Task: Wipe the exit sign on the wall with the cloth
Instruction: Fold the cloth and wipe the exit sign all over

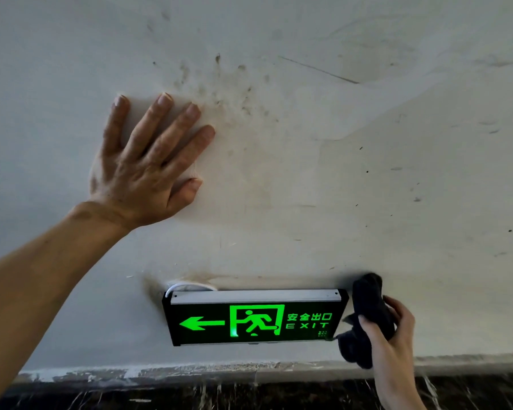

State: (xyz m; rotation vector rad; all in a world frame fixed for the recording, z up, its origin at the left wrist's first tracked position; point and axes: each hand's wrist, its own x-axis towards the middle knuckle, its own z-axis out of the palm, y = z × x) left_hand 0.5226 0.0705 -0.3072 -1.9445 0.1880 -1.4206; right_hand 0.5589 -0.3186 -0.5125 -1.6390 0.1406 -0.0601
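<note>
The exit sign (253, 318) is a black box with a glowing green arrow, running figure and the word EXIT, mounted low on the wall. My right hand (393, 335) grips a bunched dark cloth (365, 309) that touches the sign's right end. My left hand (148, 161) lies flat on the wall above and left of the sign, fingers spread, holding nothing.
The white wall (367, 173) carries dirty smudges and scratches above the sign. A white cable (172, 288) loops out at the sign's top left corner. A dark marbled skirting band (219, 392) with paint splashes runs along the bottom.
</note>
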